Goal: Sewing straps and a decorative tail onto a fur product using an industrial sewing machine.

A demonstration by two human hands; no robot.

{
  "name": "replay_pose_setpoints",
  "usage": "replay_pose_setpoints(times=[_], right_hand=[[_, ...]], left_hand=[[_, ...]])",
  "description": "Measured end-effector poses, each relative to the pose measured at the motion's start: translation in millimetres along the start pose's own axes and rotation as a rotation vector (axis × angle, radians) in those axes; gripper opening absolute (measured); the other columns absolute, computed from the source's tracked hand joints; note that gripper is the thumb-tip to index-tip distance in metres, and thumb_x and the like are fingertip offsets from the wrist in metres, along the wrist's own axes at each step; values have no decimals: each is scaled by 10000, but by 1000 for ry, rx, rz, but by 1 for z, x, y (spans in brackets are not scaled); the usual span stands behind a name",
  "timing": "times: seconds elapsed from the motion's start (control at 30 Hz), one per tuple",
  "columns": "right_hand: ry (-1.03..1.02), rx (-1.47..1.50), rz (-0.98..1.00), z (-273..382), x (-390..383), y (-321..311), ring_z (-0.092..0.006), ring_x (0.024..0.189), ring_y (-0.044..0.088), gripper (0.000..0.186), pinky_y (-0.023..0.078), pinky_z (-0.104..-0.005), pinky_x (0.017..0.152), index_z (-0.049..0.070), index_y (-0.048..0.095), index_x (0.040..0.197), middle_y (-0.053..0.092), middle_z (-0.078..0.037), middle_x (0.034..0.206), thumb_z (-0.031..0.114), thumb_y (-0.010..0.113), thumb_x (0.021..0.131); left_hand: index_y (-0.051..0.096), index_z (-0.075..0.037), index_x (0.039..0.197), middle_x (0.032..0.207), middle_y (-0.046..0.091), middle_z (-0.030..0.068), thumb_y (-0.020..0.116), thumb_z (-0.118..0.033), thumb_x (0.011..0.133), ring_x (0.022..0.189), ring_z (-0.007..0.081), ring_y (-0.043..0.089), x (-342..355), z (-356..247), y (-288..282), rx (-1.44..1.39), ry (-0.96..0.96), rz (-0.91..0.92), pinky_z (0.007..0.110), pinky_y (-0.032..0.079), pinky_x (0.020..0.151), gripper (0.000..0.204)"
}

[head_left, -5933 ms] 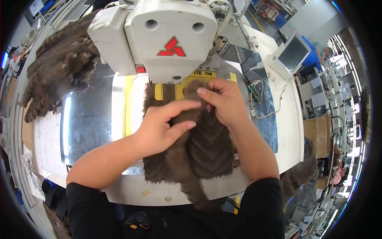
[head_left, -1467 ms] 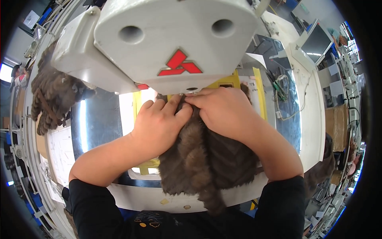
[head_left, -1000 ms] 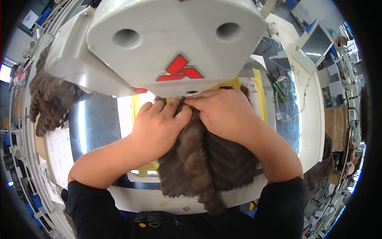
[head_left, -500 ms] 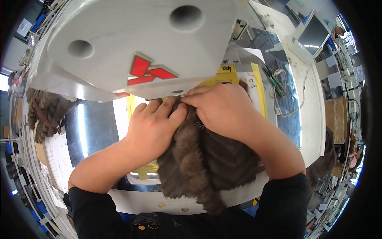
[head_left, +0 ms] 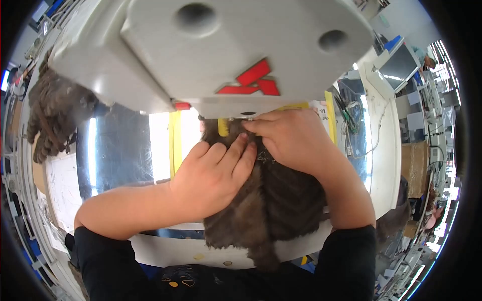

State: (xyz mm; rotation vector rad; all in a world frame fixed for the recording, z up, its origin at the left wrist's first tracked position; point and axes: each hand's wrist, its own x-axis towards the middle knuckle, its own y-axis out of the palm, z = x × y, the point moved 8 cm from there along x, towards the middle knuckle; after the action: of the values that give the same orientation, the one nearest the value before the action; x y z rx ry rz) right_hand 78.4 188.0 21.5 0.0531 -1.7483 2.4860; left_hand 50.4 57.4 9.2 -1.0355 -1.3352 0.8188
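Observation:
A dark brown fur piece point(head_left: 291, 205) lies under both hands. Its jagged edge and a hanging tail come down over the table's front edge. My left hand point(head_left: 213, 173) presses down on its left half, thumb and index finger close together as if pinching the fur. The fingers of my right hand point(head_left: 296, 138) are pressed together on the upper end, by the foot of the pale machine head point(head_left: 241, 50) with a red emblem. This head hides what is under it. Light thread-like marks point(head_left: 266, 158) show on the fur below my right fingers.
Yellow strips point(head_left: 175, 145) border a white sheet on the table. To the left lie a shiny metal plate point(head_left: 123, 145) and a heap of brown fur point(head_left: 55, 110). On the right are green-handled tools point(head_left: 346, 113), a screen point(head_left: 399, 62) and a cardboard box point(head_left: 414, 170).
My left hand has shifted right and nearer to me, onto the fluffy middle strip, which looks flatter. My right hand stays near the machine foot. The view has turned slightly.

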Motion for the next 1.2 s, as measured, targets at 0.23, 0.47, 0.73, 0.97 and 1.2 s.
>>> replay_pose_setpoints(times=[0.23, 0.47, 0.73, 0.97, 1.2], right_hand=[[-36, -20, -69, -8, 3, 4, -240, 1026, 728, 267, 590, -370, 854, 91, 797, 1043, 769, -44, 1132, 87, 601, 862], [21, 39, -56, -10, 4, 4, -250, 996, 733, 266, 593, -377, 849, 109, 806, 1018, 779, -37, 1087, 78, 596, 857], [30, 89, -103, -11, 6, 1, -334, 900, 725, 344, 586, -399, 788, 115, 805, 1071, 769, -127, 997, 29, 609, 802], [106, 47, -59, -15, 9, 0, -307, 922, 727, 246, 589, -411, 796, 124, 809, 1013, 770, -90, 990, 86, 637, 842], [114, 24, -86, -22, 10, -3, -361, 841, 714, 230, 580, -460, 765, 122, 815, 969, 750, -139, 886, 100, 631, 833]], left_hand=[[657, 64, 1214, 1258, 699, 219, 584, -173, 782, 806, 192, 606, -2, 3, 2, 65, 41, -53, 319, 441, 699, 499], [642, 58, 1239, 1307, 677, 221, 586, -163, 776, 838, 213, 611, -5, 3, 5, 19, 24, -28, 342, 447, 728, 516], [658, 23, 1191, 1282, 691, 195, 593, -180, 786, 826, 201, 602, -2, 5, 7, 39, -5, -28, 334, 436, 716, 458], [678, 24, 1130, 1224, 709, 181, 592, -175, 811, 834, 199, 627, 1, 10, 4, 41, -15, -61, 315, 455, 708, 385], [652, -4, 1210, 1328, 678, 163, 586, -144, 812, 878, 214, 619, 4, 14, 11, 5, -50, -54, 344, 455, 753, 427]])
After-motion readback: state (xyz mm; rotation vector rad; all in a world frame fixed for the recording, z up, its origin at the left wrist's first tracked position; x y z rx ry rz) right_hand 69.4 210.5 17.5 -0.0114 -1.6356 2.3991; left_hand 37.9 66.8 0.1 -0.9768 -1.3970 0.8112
